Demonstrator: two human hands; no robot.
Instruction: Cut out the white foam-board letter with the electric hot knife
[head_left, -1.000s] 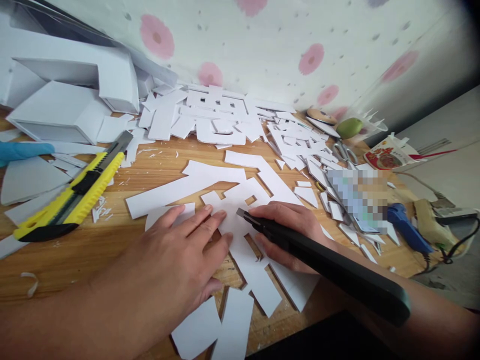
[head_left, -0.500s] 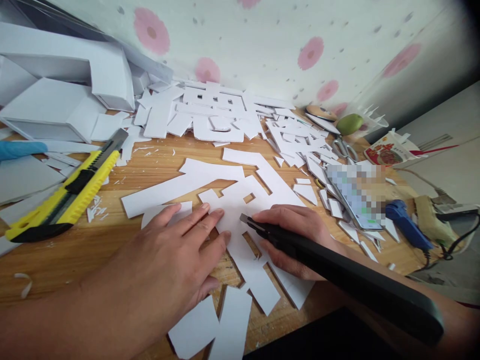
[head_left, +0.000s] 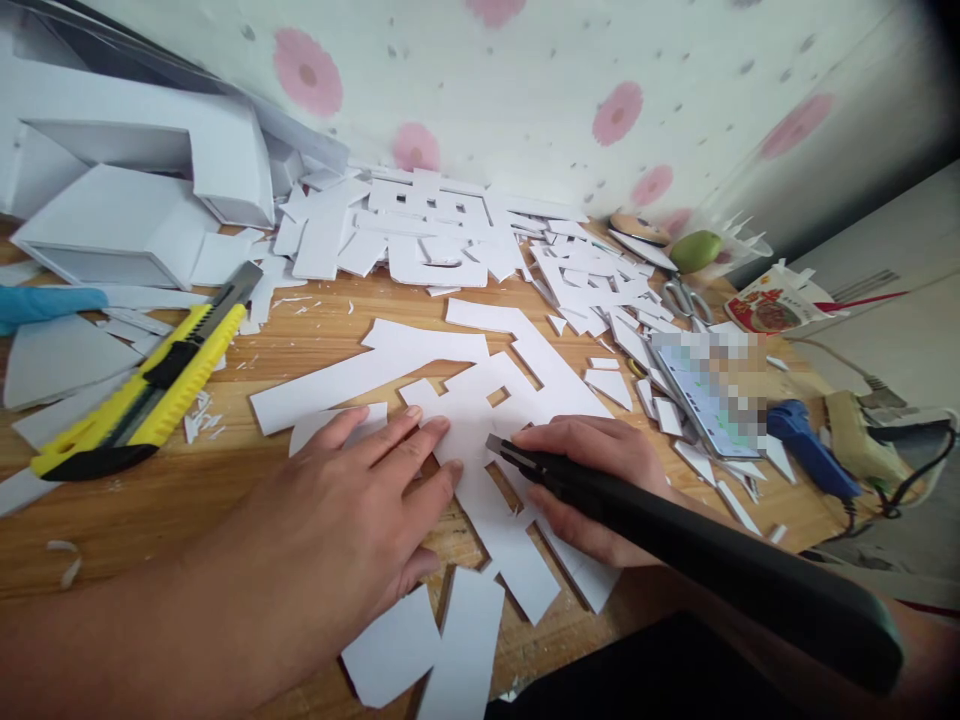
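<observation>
A white foam-board cutout (head_left: 480, 425) with small rectangular openings lies flat on the wooden table. My left hand (head_left: 367, 490) rests spread on its left side, fingers apart and palm down. In my right hand (head_left: 600, 470) is a black utility knife (head_left: 675, 530), its handle slanting back toward the lower right. The knife's short blade tip is at the board's surface, just above a narrow slot. Other white board pieces (head_left: 390, 640) lie below my left hand, and a long strip (head_left: 360, 370) lies beyond it.
A yellow utility knife (head_left: 150, 380) lies at the left. White board scraps (head_left: 427, 230) pile along the wall beside folded white board boxes (head_left: 120, 215). On the right are a phone (head_left: 697, 390), scissors (head_left: 686, 300), a blue-handled tool (head_left: 810, 450) and a paper food box (head_left: 776, 300).
The knife tip has shifted slightly right and down across the board with my right hand. My left hand stays on the cutout. The camera view has moved a little.
</observation>
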